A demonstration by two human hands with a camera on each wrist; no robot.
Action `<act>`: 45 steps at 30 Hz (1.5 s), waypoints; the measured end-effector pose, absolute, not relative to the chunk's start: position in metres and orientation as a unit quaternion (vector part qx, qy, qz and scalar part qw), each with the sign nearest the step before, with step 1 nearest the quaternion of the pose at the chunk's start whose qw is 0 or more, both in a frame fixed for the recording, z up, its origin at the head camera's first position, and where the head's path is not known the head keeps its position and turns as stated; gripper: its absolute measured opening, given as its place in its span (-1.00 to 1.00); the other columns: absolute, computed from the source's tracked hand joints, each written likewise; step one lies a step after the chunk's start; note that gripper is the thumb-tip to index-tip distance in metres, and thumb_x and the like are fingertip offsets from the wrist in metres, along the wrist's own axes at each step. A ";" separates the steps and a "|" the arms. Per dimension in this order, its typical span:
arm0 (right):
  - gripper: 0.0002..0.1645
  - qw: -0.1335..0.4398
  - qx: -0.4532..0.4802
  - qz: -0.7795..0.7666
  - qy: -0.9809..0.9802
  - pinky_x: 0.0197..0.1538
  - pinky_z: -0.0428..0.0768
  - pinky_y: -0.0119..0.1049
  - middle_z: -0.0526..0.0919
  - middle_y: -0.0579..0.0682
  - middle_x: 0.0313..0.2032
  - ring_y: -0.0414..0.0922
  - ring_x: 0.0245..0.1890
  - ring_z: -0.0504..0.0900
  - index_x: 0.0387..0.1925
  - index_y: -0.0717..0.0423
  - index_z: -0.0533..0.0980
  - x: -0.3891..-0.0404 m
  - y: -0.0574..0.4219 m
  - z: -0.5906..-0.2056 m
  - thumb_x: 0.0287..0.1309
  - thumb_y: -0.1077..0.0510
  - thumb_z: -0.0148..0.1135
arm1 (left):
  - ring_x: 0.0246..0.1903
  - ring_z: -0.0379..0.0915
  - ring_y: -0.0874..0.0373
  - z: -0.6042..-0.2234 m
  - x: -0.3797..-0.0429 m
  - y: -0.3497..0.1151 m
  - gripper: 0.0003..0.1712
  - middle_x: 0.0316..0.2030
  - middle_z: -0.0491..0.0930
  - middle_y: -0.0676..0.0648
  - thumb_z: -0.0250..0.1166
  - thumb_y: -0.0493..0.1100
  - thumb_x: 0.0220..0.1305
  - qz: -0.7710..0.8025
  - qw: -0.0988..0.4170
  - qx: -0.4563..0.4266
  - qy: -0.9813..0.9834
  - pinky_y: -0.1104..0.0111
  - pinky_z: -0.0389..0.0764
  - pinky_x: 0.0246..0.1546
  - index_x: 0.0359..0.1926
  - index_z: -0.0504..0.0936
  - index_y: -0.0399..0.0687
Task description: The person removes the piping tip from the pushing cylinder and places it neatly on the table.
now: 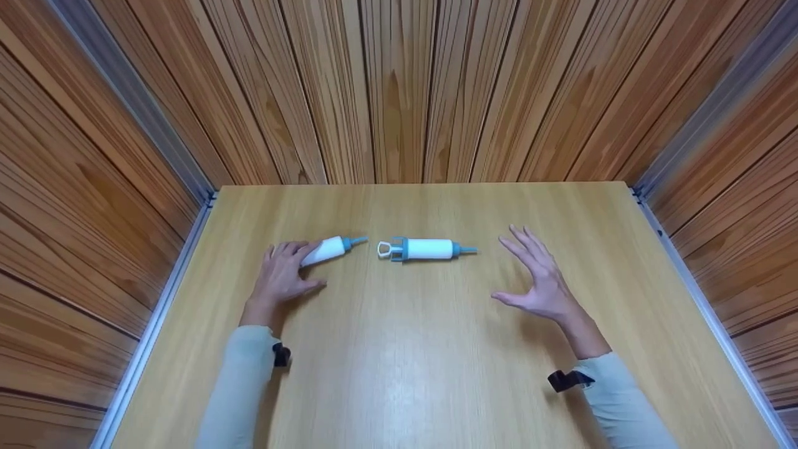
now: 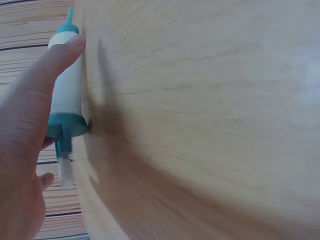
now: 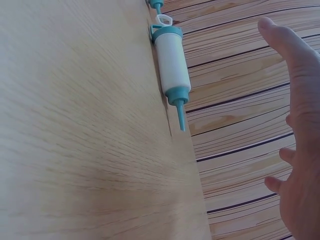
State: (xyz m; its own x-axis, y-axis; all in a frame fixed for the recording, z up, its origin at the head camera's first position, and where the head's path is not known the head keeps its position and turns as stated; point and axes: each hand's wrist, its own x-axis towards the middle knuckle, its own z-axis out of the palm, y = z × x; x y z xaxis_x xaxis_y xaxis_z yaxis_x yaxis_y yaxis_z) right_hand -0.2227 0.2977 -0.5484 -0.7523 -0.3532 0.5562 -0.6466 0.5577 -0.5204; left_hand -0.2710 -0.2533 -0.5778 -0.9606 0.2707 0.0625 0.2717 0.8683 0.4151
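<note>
Two syringes lie on the table, each with a white barrel and blue-green ends. My left hand is at the rear end of the left syringe, fingers over its far side and thumb spread apart on the near side. In the left wrist view the thumb overlaps the barrel. That syringe's nozzle points right and slightly away from me. The second syringe lies level in the middle, its white ring handle to the left and nozzle to the right. To its right, my right hand is spread and holds nothing.
The wooden table meets a plank-patterned back wall. Similar walls rise at left and right, with metal rails along the table's side edges. A dark wrist camera sits on the right sleeve, another on the left.
</note>
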 end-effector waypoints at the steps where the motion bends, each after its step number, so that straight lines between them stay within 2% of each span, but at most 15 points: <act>1: 0.26 0.196 0.288 0.374 -0.860 0.45 0.17 0.89 0.36 0.47 0.64 0.63 0.66 0.19 0.63 0.10 0.46 -0.223 0.298 -0.548 -0.15 -0.05 0.79 | 0.61 0.29 -0.37 -0.579 -0.270 -0.254 0.04 0.60 0.45 -0.32 0.57 0.26 0.35 -0.227 0.002 -0.139 -0.964 -0.49 0.02 0.73 0.72 0.39 0.15; 4: 0.28 0.184 0.279 0.390 -0.858 0.48 0.15 0.88 0.33 0.45 0.67 0.61 0.68 0.17 0.63 0.10 0.44 -0.222 0.300 -0.548 -0.17 0.03 0.81 | 0.58 0.34 -0.35 -0.581 -0.269 -0.255 0.00 0.58 0.47 -0.31 0.60 0.20 0.35 -0.272 0.007 -0.128 -0.954 -0.43 0.19 0.69 0.70 0.42 0.15; 7: 0.27 0.177 0.274 0.407 -0.853 0.51 0.17 0.83 0.31 0.44 0.68 0.50 0.72 0.17 0.63 0.14 0.44 -0.222 0.302 -0.548 -0.17 0.11 0.81 | 0.57 0.35 -0.33 -0.584 -0.269 -0.256 -0.04 0.59 0.46 -0.28 0.63 0.14 0.35 -0.319 0.005 -0.110 -0.941 -0.40 0.32 0.64 0.67 0.45 0.16; 9: 0.26 0.173 0.272 0.418 -0.849 0.55 0.23 0.76 0.30 0.43 0.69 0.34 0.76 0.19 0.63 0.16 0.43 -0.222 0.302 -0.549 -0.16 0.17 0.81 | 0.56 0.34 -0.33 -0.586 -0.270 -0.256 -0.06 0.60 0.44 -0.28 0.64 0.11 0.35 -0.341 0.003 -0.098 -0.935 -0.40 0.34 0.63 0.66 0.46 0.16; 12: 0.25 0.162 0.265 0.435 -0.845 0.59 0.37 0.54 0.29 0.37 0.71 0.04 0.79 0.23 0.65 0.18 0.41 -0.222 0.304 -0.549 -0.11 0.25 0.79 | 0.58 0.33 -0.35 -0.587 -0.270 -0.255 -0.08 0.61 0.42 -0.29 0.63 0.04 0.37 -0.363 0.004 -0.086 -0.928 -0.40 0.34 0.64 0.66 0.46 0.14; 14: 0.23 0.154 0.260 0.445 -0.843 0.54 0.49 0.42 0.28 0.33 0.73 -0.15 0.77 0.24 0.66 0.18 0.39 -0.221 0.305 -0.548 -0.07 0.30 0.77 | 0.59 0.33 -0.37 -0.588 -0.270 -0.254 -0.09 0.61 0.42 -0.30 0.63 0.00 0.38 -0.372 0.010 -0.081 -0.925 -0.39 0.34 0.65 0.65 0.47 0.13; 19: 0.16 0.133 0.258 0.476 -0.830 0.41 0.70 0.18 0.29 0.33 0.72 -0.38 0.71 0.26 0.66 0.21 0.38 -0.222 0.308 -0.549 0.03 0.41 0.68 | 0.58 0.37 -0.37 -0.591 -0.269 -0.253 -0.15 0.58 0.47 -0.31 0.62 -0.11 0.38 -0.386 0.030 -0.071 -0.919 -0.36 0.35 0.66 0.62 0.52 0.08; 23: 0.07 0.110 0.255 0.521 -0.807 0.39 0.71 -0.25 0.34 0.34 0.69 -0.44 0.65 0.34 0.63 0.27 0.40 -0.221 0.309 -0.550 0.09 0.50 0.59 | 0.56 0.40 -0.35 -0.592 -0.269 -0.252 -0.29 0.54 0.51 -0.31 0.57 -0.17 0.45 -0.393 0.029 -0.059 -0.917 -0.33 0.35 0.67 0.55 0.59 0.01; 26: 0.01 0.101 0.249 0.549 -0.791 0.37 0.70 -0.41 0.38 0.32 0.67 -0.43 0.61 0.42 0.61 0.31 0.42 -0.221 0.309 -0.550 0.12 0.56 0.53 | 0.56 0.39 -0.35 -0.592 -0.269 -0.252 -0.42 0.52 0.53 -0.30 0.50 -0.20 0.52 -0.394 0.021 -0.055 -0.917 -0.33 0.34 0.68 0.49 0.64 -0.01; 38: -0.04 0.087 0.248 0.562 -0.784 0.42 0.68 -0.41 0.38 0.44 0.62 -0.42 0.59 0.45 0.58 0.30 0.45 -0.219 0.306 -0.554 0.15 0.55 0.52 | 0.49 0.46 -0.31 -0.592 -0.269 -0.256 -0.51 0.44 0.58 -0.27 0.44 -0.24 0.57 -0.407 0.029 -0.063 -0.911 -0.30 0.41 0.65 0.45 0.69 -0.03; 45: -0.04 0.089 0.244 0.568 -0.781 0.41 0.69 -0.41 0.41 0.43 0.61 -0.40 0.59 0.47 0.58 0.30 0.46 -0.218 0.305 -0.552 0.13 0.55 0.52 | 0.44 0.46 -0.30 -0.589 -0.268 -0.256 -0.53 0.39 0.59 -0.28 0.44 -0.24 0.56 -0.405 0.040 -0.067 -0.911 -0.29 0.45 0.62 0.42 0.70 -0.06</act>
